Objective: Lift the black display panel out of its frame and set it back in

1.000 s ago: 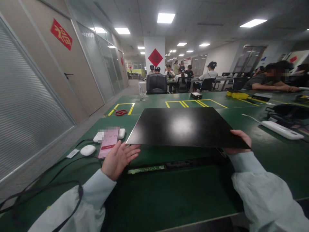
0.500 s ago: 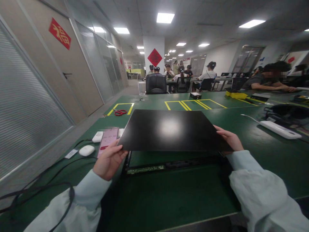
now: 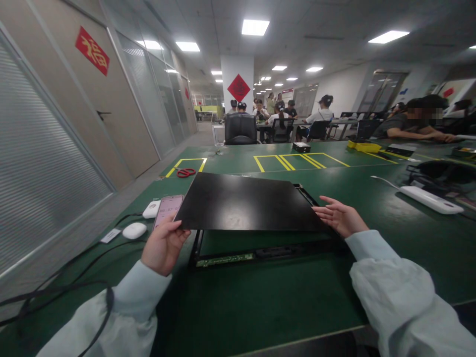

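Observation:
A flat black display panel [image 3: 245, 203] hangs tilted above a thin black frame [image 3: 297, 251] on the green table. My left hand [image 3: 165, 245] pinches the panel's near left corner between thumb and fingers. At the opposite side, my right hand [image 3: 344, 215] has its fingers stretched out and apart, close to the panel's right edge; whether the fingertips touch it I cannot tell. A strip of green circuit board [image 3: 225, 260] runs along the frame's near bar. Most of the frame's far part is hidden under the panel.
Left of the panel lie a phone [image 3: 169, 208], a white rounded gadget [image 3: 134, 231] and black cables. Red-handled scissors [image 3: 185, 172] rest farther back. On the right are a white power strip [image 3: 431, 199] and a yellow tray [image 3: 364, 146]. Several people sit at tables beyond.
The panel has shifted left and turned, baring the frame's right side. My right hand has let go of the panel's right edge and spread its fingers. My left hand keeps its hold.

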A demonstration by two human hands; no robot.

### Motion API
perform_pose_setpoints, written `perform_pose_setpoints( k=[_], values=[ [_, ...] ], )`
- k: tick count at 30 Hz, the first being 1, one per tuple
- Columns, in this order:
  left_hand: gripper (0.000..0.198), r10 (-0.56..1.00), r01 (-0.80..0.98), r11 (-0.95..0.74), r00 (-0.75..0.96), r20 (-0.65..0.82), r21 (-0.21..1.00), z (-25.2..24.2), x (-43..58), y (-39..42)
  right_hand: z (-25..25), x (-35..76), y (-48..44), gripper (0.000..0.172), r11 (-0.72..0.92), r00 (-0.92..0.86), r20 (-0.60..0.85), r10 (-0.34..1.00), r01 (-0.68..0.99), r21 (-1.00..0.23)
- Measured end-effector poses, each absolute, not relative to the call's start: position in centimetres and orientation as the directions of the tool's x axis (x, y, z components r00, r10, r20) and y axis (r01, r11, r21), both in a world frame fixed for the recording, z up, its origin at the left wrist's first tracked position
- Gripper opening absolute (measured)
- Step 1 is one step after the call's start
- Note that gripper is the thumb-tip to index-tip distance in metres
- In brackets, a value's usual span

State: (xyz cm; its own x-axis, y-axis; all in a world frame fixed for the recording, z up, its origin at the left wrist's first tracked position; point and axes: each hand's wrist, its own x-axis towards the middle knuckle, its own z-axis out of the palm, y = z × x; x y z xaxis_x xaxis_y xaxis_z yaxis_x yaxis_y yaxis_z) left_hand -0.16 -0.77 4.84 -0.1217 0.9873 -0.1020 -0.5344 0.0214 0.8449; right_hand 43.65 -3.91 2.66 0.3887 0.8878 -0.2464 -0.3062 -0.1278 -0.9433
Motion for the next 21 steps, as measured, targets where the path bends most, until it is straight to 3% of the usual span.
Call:
perform_pose_setpoints(
  k=[5,12,21],
  values=[
    [0.026,0.991,-0.497,0.039,-0.093,-0.098,0.867,4.2,0.0,-0.9,2.3,44.4,-3.7,0.051,-0.131,0.465,-0.209,0.86,-0.193,-0.972],
    [0.03,0.995,-0.387,0.095,-0.001,-0.103,0.917,3.6,0.5,-1.6,1.7,45.2,-3.1,0.034,-0.19,0.586,-0.182,0.79,-0.049,-0.981],
    [0.042,0.986,-0.348,0.162,0.083,-0.142,0.924,2.7,1.0,-1.6,1.2,45.2,-2.9,0.016,-0.161,0.646,-0.162,0.746,-0.062,-0.985]
  ],
)
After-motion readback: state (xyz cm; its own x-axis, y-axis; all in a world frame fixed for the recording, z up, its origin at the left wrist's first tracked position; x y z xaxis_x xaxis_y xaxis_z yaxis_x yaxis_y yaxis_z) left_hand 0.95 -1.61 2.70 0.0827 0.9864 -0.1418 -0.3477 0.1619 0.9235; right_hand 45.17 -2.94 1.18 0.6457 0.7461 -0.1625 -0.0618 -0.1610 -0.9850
